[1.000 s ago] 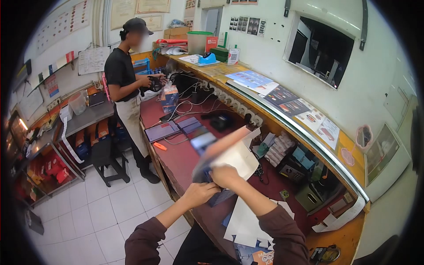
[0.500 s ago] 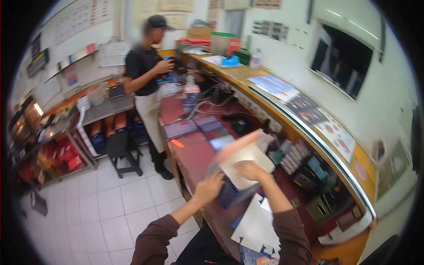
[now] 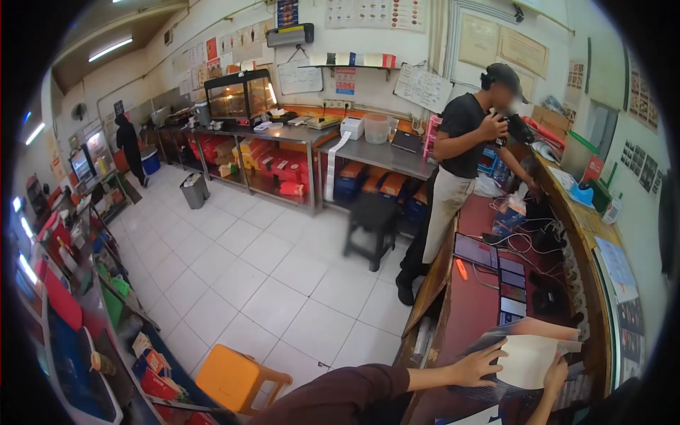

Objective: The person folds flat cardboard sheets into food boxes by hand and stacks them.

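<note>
At the lower right, my left hand (image 3: 478, 365) lies with fingers spread on the dark printed side of a cardboard piece (image 3: 528, 360) whose inner face is white. My right hand (image 3: 556, 375) is at that piece's right edge, its fingers closed on it. The cardboard is partly folded, with an orange-brown flap at its top. Beyond it on the red counter (image 3: 471, 304) are several phones or tablets (image 3: 512, 287) and an orange object (image 3: 461, 269). White cut sheets (image 3: 482, 416) lie below my left forearm.
A person in a black cap (image 3: 460, 142) stands at the counter's far end. A black stool (image 3: 371, 227), an orange stool (image 3: 230, 375) and a grey bin (image 3: 194, 190) stand on the tiled floor. Another person in dark clothes (image 3: 129, 149) is far left.
The view has swung left, so the hands and cardboard now appear lower right. My left hand's fingers have spread over the cardboard. The person in the cap has raised one hand toward the face.
</note>
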The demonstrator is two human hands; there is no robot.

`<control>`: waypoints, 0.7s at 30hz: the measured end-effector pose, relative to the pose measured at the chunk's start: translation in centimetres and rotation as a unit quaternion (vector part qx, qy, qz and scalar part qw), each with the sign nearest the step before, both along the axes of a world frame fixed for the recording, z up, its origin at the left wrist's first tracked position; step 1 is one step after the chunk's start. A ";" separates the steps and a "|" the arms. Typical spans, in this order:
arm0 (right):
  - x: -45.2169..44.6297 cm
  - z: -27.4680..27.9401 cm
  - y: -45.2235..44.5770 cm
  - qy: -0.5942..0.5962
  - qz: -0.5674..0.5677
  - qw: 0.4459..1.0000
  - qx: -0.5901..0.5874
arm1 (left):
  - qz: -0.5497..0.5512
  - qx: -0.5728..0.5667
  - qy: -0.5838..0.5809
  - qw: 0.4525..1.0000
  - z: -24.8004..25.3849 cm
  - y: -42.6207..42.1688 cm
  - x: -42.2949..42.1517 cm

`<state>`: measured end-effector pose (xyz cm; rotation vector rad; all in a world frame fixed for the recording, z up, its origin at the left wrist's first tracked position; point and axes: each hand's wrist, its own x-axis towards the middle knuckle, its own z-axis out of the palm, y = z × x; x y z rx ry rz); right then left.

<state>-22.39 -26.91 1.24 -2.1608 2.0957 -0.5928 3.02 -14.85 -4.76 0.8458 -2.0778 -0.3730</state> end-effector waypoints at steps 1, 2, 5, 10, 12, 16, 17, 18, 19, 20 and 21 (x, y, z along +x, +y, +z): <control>-0.7 -0.6 0.2 -0.093 -0.005 0.992 -0.085 | 0.134 -0.065 -0.008 0.989 0.3 1.3 -1.0; -1.5 -1.1 0.4 -0.183 -0.009 0.968 -0.170 | 0.204 -0.100 -0.001 0.974 0.3 2.7 -2.2; -4.1 -4.2 3.1 -0.356 -0.003 0.884 -0.303 | 0.155 -0.119 -0.017 0.981 -3.1 7.0 -6.4; -5.3 -13.7 15.0 -0.515 -0.096 0.819 -0.233 | -0.144 0.008 -0.150 0.978 -10.9 11.5 -13.2; -5.1 -16.4 20.5 -0.573 -0.153 0.792 -0.146 | -0.214 0.057 -0.215 0.951 -13.7 11.7 -14.7; -3.2 -14.5 30.5 -0.595 -0.240 0.767 -0.012 | -0.306 0.074 -0.272 0.909 -17.3 10.8 -15.5; -3.4 -14.7 32.1 -0.607 -0.255 0.753 -0.012 | -0.321 0.087 -0.336 0.881 -15.6 10.3 -15.2; -3.5 -13.5 33.5 -0.627 -0.259 0.735 -0.006 | -0.329 0.058 -0.339 0.879 -16.0 10.0 -15.3; -4.2 -14.5 34.8 -0.628 -0.252 0.736 -0.009 | -0.317 0.093 -0.326 0.886 -15.1 10.1 -15.4; -4.5 -13.8 35.7 -0.633 -0.230 0.739 -0.021 | -0.297 0.132 -0.317 0.891 -14.1 9.8 -15.8; -4.9 -13.2 36.0 -0.640 -0.217 0.737 -0.014 | -0.299 0.128 -0.325 0.888 -13.3 9.2 -16.5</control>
